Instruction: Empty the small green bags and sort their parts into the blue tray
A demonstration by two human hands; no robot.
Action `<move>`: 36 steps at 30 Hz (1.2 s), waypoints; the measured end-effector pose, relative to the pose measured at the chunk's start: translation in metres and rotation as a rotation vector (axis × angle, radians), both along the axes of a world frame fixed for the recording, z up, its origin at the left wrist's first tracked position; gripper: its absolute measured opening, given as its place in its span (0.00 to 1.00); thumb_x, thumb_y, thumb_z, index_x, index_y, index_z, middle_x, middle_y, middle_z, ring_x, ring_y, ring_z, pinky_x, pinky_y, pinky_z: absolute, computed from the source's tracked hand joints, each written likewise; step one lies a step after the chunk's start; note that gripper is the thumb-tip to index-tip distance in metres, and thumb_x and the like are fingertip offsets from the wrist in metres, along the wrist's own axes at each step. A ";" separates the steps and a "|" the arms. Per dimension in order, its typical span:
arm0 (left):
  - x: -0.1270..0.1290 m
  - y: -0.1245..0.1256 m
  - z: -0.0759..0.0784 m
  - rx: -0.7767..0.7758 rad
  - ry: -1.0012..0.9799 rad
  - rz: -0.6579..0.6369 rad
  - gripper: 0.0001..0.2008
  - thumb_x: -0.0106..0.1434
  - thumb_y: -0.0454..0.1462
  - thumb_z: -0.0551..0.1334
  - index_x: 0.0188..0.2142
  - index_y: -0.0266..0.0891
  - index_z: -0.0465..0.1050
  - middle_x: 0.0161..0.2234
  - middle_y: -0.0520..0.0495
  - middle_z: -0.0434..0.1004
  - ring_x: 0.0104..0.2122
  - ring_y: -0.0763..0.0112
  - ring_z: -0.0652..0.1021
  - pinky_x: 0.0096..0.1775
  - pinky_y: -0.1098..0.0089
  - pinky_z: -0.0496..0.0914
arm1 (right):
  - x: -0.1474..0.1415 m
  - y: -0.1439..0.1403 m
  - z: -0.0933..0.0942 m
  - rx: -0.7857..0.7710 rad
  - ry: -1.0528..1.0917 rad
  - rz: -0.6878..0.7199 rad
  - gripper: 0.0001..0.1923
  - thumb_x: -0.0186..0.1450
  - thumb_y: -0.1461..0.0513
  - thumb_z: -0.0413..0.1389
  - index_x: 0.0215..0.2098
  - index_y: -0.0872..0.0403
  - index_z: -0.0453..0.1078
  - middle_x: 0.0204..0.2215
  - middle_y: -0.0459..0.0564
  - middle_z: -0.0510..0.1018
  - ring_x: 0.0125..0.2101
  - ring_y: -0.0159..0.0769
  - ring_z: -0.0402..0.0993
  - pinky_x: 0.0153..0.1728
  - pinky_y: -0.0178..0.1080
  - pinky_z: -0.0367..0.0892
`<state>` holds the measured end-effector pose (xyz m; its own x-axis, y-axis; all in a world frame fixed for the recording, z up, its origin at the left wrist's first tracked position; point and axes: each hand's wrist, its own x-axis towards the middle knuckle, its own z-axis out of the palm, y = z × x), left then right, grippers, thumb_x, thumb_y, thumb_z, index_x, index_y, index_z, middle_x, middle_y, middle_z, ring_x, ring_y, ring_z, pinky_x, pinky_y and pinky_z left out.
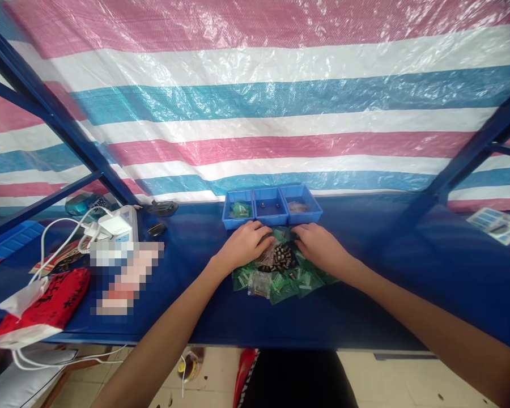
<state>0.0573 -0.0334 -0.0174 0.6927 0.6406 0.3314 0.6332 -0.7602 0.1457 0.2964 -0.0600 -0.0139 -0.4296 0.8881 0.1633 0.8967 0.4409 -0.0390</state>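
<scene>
My left hand (pixel 247 245) rests at the left rim of a pile of small parts, thumb apart from the fingers and nothing visibly gripped. Opposite it, my right hand (pixel 321 248) lies over the pile's right side with fingers spread. Between them sits a heap of small dark, shiny metal pieces (pixel 282 258). Green-tinted plastic bags (pixel 284 288) with light pieces inside surround the heap, and a clear bag (pixel 260 284) lies in front. Just behind the hands, a blue three-compartment bin (pixel 271 220) holds a green bag (pixel 240 210), a few small metal pieces and pale pinkish items (pixel 298 207).
On the left of the blue table (pixel 382 306) lie a white power strip with cables (pixel 125 224), a black mouse-like object (pixel 157 229) and a red printed bag (pixel 63 292). Cards (pixel 497 225) lie far right. Blue frame posts (pixel 63 119) and striped sheeting (pixel 255 102) stand behind.
</scene>
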 end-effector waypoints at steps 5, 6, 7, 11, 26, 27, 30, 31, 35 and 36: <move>0.000 0.000 -0.001 0.008 0.035 0.021 0.19 0.78 0.43 0.49 0.53 0.37 0.74 0.46 0.40 0.77 0.45 0.59 0.77 0.45 0.61 0.73 | 0.000 -0.001 0.003 0.036 0.021 -0.037 0.11 0.73 0.66 0.49 0.43 0.56 0.74 0.36 0.56 0.82 0.32 0.43 0.77 0.26 0.39 0.58; 0.000 0.000 -0.002 0.009 0.034 0.024 0.18 0.77 0.42 0.49 0.53 0.37 0.74 0.46 0.40 0.77 0.45 0.59 0.77 0.44 0.62 0.73 | 0.000 -0.001 0.004 0.051 0.027 -0.046 0.11 0.73 0.66 0.49 0.42 0.56 0.74 0.36 0.55 0.82 0.32 0.42 0.77 0.26 0.39 0.58; 0.001 0.000 -0.002 0.014 0.029 0.026 0.17 0.77 0.41 0.50 0.53 0.37 0.74 0.46 0.41 0.76 0.45 0.59 0.77 0.44 0.62 0.73 | 0.000 -0.002 0.006 0.068 0.034 -0.057 0.12 0.73 0.66 0.48 0.42 0.56 0.74 0.37 0.56 0.82 0.32 0.42 0.77 0.26 0.39 0.57; 0.003 -0.001 -0.003 0.043 0.001 0.027 0.15 0.77 0.38 0.51 0.51 0.38 0.75 0.45 0.41 0.76 0.43 0.60 0.77 0.43 0.62 0.72 | 0.001 -0.004 0.011 0.198 0.088 -0.111 0.15 0.76 0.64 0.44 0.45 0.56 0.74 0.41 0.58 0.83 0.38 0.46 0.78 0.30 0.40 0.61; 0.010 -0.010 0.000 -0.030 -0.322 0.095 0.16 0.66 0.30 0.56 0.51 0.41 0.73 0.44 0.44 0.77 0.44 0.60 0.78 0.39 0.66 0.72 | -0.018 -0.019 0.000 -0.065 0.862 0.088 0.09 0.74 0.55 0.50 0.43 0.49 0.69 0.31 0.48 0.83 0.27 0.42 0.81 0.27 0.40 0.74; 0.010 -0.010 0.000 -0.054 -0.341 0.087 0.14 0.66 0.31 0.57 0.50 0.41 0.73 0.43 0.45 0.77 0.43 0.61 0.78 0.38 0.66 0.72 | -0.018 -0.020 -0.001 -0.040 0.838 0.094 0.08 0.74 0.56 0.50 0.44 0.49 0.69 0.31 0.48 0.83 0.27 0.41 0.81 0.27 0.40 0.74; 0.012 -0.010 0.000 -0.113 -0.381 0.052 0.12 0.68 0.34 0.58 0.49 0.41 0.74 0.41 0.45 0.77 0.40 0.62 0.78 0.37 0.66 0.72 | -0.018 -0.021 -0.002 0.023 0.779 0.106 0.08 0.74 0.57 0.49 0.44 0.49 0.68 0.31 0.48 0.83 0.26 0.40 0.82 0.27 0.39 0.73; 0.012 -0.011 -0.001 -0.126 -0.386 0.040 0.12 0.68 0.34 0.58 0.49 0.41 0.73 0.42 0.45 0.77 0.40 0.62 0.78 0.37 0.67 0.72 | -0.017 -0.021 -0.002 0.038 0.763 0.103 0.08 0.74 0.58 0.49 0.44 0.49 0.68 0.30 0.48 0.83 0.25 0.40 0.81 0.27 0.39 0.73; 0.011 -0.012 -0.003 -0.121 -0.364 0.016 0.21 0.64 0.28 0.56 0.56 0.42 0.69 0.45 0.44 0.75 0.42 0.62 0.78 0.36 0.69 0.73 | -0.017 -0.021 0.002 -0.049 0.853 0.068 0.07 0.73 0.56 0.51 0.42 0.49 0.69 0.28 0.47 0.82 0.24 0.41 0.81 0.25 0.40 0.74; 0.011 -0.012 -0.003 -0.102 -0.350 0.012 0.24 0.63 0.28 0.55 0.58 0.43 0.67 0.47 0.43 0.75 0.43 0.62 0.78 0.35 0.69 0.73 | -0.017 -0.021 0.003 -0.103 0.921 0.053 0.08 0.72 0.55 0.52 0.41 0.49 0.69 0.27 0.46 0.82 0.24 0.41 0.82 0.25 0.41 0.76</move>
<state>0.0681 -0.0453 -0.0203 0.5409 0.6902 0.4808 0.5409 -0.7231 0.4296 0.2793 -0.0809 -0.0108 -0.2098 0.9003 0.3814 0.4713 0.4349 -0.7673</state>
